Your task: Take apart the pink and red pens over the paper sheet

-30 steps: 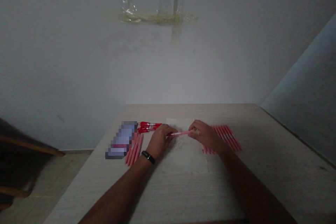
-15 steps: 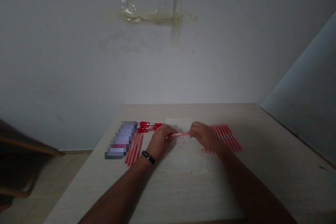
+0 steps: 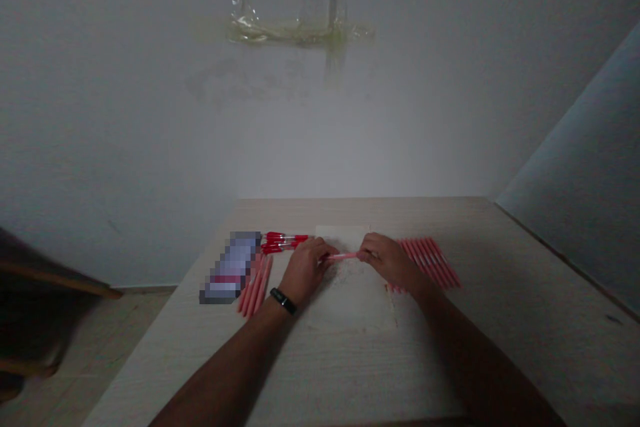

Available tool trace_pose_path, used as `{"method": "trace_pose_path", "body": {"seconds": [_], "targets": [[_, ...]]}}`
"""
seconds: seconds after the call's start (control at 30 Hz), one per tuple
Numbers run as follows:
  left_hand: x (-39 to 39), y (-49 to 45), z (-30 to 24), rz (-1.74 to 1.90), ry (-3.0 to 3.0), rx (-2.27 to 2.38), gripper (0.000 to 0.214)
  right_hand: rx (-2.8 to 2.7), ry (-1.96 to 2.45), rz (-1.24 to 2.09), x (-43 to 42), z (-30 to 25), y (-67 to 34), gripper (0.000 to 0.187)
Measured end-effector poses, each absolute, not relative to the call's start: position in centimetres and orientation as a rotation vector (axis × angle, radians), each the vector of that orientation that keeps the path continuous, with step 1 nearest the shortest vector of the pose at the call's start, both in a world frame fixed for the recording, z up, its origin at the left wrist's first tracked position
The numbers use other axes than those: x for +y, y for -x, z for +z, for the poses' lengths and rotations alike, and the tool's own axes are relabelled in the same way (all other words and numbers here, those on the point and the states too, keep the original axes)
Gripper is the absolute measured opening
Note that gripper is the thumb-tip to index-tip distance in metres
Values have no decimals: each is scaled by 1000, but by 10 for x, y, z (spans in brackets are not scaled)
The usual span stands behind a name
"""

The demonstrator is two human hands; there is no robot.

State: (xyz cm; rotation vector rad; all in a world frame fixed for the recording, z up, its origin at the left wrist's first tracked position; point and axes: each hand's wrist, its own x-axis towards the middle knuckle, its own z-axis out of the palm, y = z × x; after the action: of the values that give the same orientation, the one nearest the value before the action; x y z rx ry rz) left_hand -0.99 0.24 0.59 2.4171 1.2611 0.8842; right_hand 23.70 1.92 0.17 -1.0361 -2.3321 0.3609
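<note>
Narrow pinch from left hand (image 3: 305,269) and right hand (image 3: 389,260) on a pink pen barrel (image 3: 340,256), one each end. Even pressure and straight alignment work best

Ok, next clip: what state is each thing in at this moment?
left hand: closed on one end of the pink pen
right hand: closed on its other end
pink pen: held across the paper sheet
paper sheet: flat on the table, under both hands
red-capped pens: lying together, side by side
left pink pens: lying side by side
right pink pens: lying in a tidy row
blurred package: lying flat, unreadable
</note>
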Motion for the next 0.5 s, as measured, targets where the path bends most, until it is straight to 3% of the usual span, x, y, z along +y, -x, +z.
{"method": "trace_pose_path", "body": {"seconds": [0.5], "targets": [[-7,4,11,921,-2225,1251,16,-1945,952,684,9,18,-228,23]]}}
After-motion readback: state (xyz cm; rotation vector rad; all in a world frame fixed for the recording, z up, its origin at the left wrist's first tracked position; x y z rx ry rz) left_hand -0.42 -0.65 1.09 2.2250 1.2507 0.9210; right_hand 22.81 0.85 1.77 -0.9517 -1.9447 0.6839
